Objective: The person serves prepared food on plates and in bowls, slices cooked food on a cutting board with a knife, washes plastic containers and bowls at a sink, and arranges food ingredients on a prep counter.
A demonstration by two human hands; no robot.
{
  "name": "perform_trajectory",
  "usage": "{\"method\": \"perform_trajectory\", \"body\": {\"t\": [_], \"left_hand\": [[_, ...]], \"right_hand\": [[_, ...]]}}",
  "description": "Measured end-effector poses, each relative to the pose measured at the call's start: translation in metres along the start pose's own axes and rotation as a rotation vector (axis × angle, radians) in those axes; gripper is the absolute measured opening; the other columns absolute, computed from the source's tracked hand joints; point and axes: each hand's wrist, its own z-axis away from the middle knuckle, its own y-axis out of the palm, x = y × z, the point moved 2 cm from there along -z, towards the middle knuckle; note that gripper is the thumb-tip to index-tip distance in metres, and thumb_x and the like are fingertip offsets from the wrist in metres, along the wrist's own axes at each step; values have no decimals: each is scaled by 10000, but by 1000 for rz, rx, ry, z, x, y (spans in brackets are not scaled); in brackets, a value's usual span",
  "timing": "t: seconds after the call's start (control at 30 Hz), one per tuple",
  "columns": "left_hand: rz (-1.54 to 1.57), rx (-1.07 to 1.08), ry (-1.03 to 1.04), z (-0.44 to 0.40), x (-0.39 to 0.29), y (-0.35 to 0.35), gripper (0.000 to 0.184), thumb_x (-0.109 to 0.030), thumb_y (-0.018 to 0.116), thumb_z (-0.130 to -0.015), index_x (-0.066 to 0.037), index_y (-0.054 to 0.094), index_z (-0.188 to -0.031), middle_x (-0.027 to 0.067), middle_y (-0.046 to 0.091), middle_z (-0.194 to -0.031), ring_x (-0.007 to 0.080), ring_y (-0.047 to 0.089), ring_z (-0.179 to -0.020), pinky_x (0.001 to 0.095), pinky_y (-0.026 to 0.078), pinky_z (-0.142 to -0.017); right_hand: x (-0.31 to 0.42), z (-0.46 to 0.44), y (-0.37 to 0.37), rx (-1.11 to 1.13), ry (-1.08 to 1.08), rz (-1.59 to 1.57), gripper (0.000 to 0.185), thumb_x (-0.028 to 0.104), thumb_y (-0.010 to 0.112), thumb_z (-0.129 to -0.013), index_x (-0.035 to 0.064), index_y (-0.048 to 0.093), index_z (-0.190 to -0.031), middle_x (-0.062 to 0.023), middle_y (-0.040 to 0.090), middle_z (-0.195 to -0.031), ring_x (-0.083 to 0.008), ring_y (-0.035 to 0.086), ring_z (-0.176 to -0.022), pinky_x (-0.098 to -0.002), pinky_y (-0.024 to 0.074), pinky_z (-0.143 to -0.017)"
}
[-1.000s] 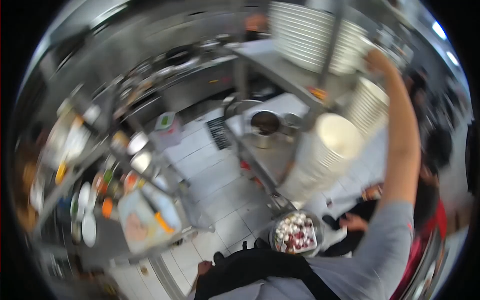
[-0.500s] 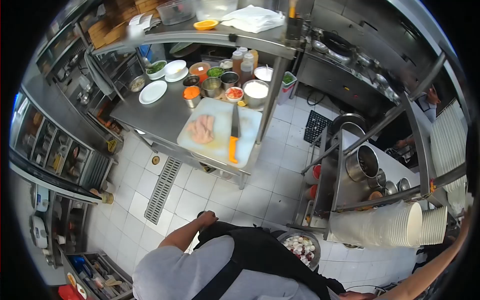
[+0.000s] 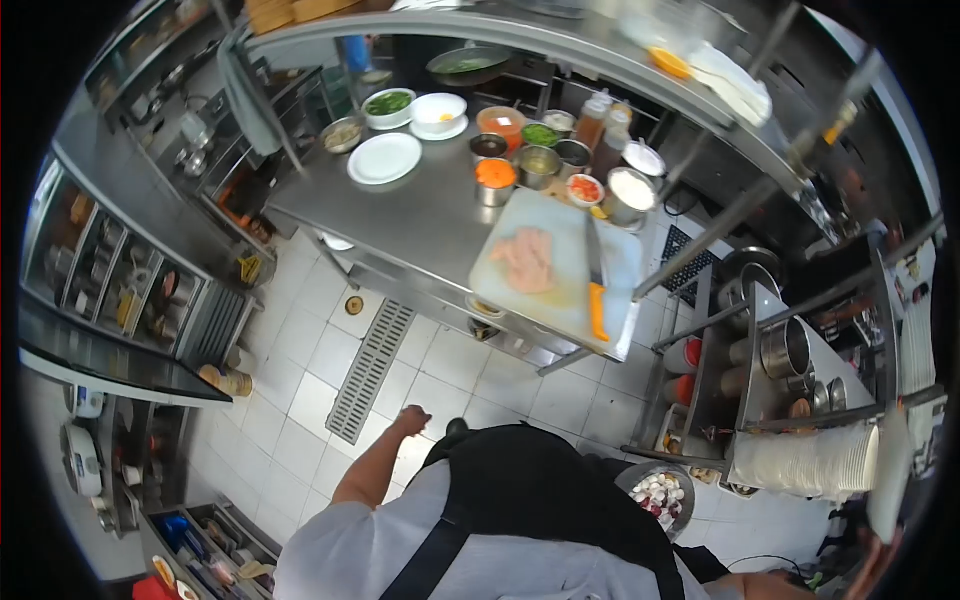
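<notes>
My left hand (image 3: 413, 420) hangs over the tiled floor beside my apron, its fingers curled and nothing visible in them. Far out at the right edge, my right hand (image 3: 878, 562) holds a white plate (image 3: 886, 485), seen nearly edge-on and slightly blurred. On the steel counter, pieces of raw pale meat (image 3: 524, 260) lie on a white cutting board (image 3: 560, 215). A knife (image 3: 598, 290) with an orange handle rests on the board's right side. Neither hand touches the board.
Behind the board stand a white oval plate (image 3: 385, 159), a tin of chopped carrot (image 3: 495, 180) and squeeze bottles (image 3: 592, 120). A stack of bagged white containers (image 3: 800, 462) sits at right. On the floor is a bowl of cut onions (image 3: 690, 510). A drain grate (image 3: 370, 370) crosses the tiles.
My right hand has come down from the stack of plates at the right edge, now with a plate in it. The view has turned, so the counter appears farther right.
</notes>
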Motion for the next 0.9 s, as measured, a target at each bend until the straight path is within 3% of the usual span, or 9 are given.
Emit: {"method": "perform_trajectory", "body": {"t": [0.13, 0.2, 0.23, 0.3, 0.4, 0.47, 0.6, 0.83, 0.9], "left_hand": [[-288, -6, -71, 12, 91, -41, 396, -344, 468, -1003, -37, 704, -1086, 230, 691, -1006, 404, 671, -970, 482, 551, -865], [-515, 9, 82, 19, 123, -53, 405, -340, 457, -1010, -34, 716, -1066, 241, 684, -1035, 411, 665, -992, 487, 545, -879], [14, -236, -88, 27, 138, -56, 388, -364, 534, -978, -29, 727, -1017, 214, 717, -945, 367, 697, -933, 454, 554, -851], [237, -292, -207, 39, 142, -70, 373, -372, 600, -942, -26, 731, -985, 196, 726, -865, 344, 712, -865, 445, 558, -817], [403, -398, -243, 39, 146, -74, 354, -369, 682, -893, -19, 729, -865, 186, 722, -771, 342, 720, -775, 435, 560, -771], [115, -444, 87, 25, 172, -53, 334, -372, 692, -887, -41, 734, -881, 186, 727, -808, 353, 719, -809, 433, 558, -766], [315, -364, -194, 63, 140, -57, 258, -338, 717, -880, -83, 739, -913, 196, 727, -886, 349, 715, -853, 427, 561, -776], [537, -583, -205, 118, 232, -78, 200, -249, 681, -910, -53, 715, -930, 185, 725, -826, 292, 718, -764, 420, 581, -679], [1101, -567, -576, 135, 249, -104, 150, -137, 601, -962, 6, 647, -959, 121, 676, -698, 156, 622, -518, 316, 514, -423]], "right_hand": [[68, -25, 219, 577, -543, -256, 385, -44, 643, -889, -36, 560, -1265, -149, 518, -1322, -254, 609, -1119, -334, 565, -875], [213, -25, 344, 1015, -163, -830, 177, -20, 629, -893, -18, 621, -1070, -111, 667, -992, -187, 683, -776, -280, 557, -688], [250, -22, 400, 1067, -201, -871, 117, -10, 617, -893, -14, 614, -1010, -78, 676, -867, -158, 669, -763, -274, 538, -667], [318, -27, 490, 951, -619, -676, 126, 65, 637, -880, -4, 612, -983, -121, 662, -780, -215, 659, -716, -361, 499, -656], [378, -45, 630, 728, -672, -591, 176, 105, 652, -873, 3, 621, -1012, -225, 672, -874, -370, 667, -821, -430, 508, -720], [401, -67, 718, 577, -690, -542, 179, 105, 639, -881, 1, 623, -1027, -241, 671, -938, -396, 665, -875, -451, 518, -760], [442, -118, 853, 338, -625, -408, 168, 128, 636, -876, 5, 640, -991, -246, 673, -957, -425, 657, -906, -490, 526, -806], [465, -165, 1029, 452, -600, -84, 231, 101, 569, -889, 36, 636, -1100, -220, 674, -955, -380, 677, -940, -486, 555, -821], [467, -163, 1033, 520, -580, -59, 260, 102, 583, -885, 34, 632, -1131, -215, 664, -1021, -386, 672, -963, -483, 555, -829]]}}
